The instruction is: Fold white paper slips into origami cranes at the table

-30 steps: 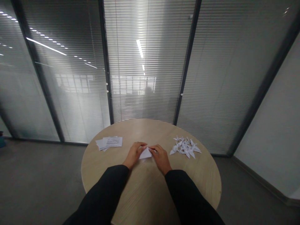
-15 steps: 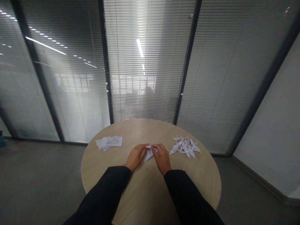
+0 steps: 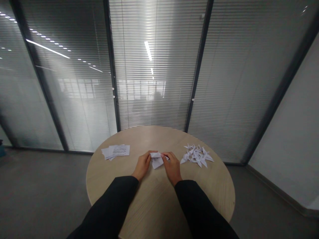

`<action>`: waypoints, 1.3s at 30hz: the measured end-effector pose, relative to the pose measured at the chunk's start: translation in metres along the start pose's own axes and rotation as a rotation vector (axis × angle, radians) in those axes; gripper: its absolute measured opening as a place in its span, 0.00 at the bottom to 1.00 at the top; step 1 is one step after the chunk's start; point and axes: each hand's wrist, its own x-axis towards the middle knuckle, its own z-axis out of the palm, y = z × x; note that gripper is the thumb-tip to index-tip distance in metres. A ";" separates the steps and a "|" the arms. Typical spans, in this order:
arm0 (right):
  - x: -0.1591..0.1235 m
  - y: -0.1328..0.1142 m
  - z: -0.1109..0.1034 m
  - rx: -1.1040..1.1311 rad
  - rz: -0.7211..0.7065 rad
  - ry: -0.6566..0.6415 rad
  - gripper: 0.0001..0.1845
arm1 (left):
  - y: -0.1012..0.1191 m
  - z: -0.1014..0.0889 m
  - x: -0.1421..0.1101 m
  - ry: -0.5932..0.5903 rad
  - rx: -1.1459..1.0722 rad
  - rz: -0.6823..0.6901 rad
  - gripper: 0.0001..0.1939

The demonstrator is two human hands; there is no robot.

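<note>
An office: glass partitions (image 3: 74, 99) with blinds (image 3: 239, 83)

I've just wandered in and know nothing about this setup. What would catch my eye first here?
Your eye goes first to the small folded white paper held between the left hand and the right hand, near the middle of the round pale wood table. To the right lies a heap of pointed white paper origami figures, and to the left a loose stack of printed white sheets.

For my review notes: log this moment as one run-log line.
left hand: holds folded white paper | right hand: holds same paper | beside: printed sheets, pile of paper cranes | surface: round wooden table
</note>
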 end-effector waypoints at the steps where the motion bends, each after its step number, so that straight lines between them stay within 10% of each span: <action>1: 0.000 0.001 0.000 0.004 0.002 -0.001 0.11 | 0.001 0.000 0.000 -0.006 -0.007 -0.001 0.17; 25: 0.002 0.009 0.002 0.157 0.208 -0.006 0.15 | 0.002 0.006 -0.009 -0.233 0.429 0.337 0.29; 39: 0.001 0.024 0.007 0.243 0.274 -0.172 0.17 | 0.001 0.005 -0.008 -0.209 0.448 0.175 0.40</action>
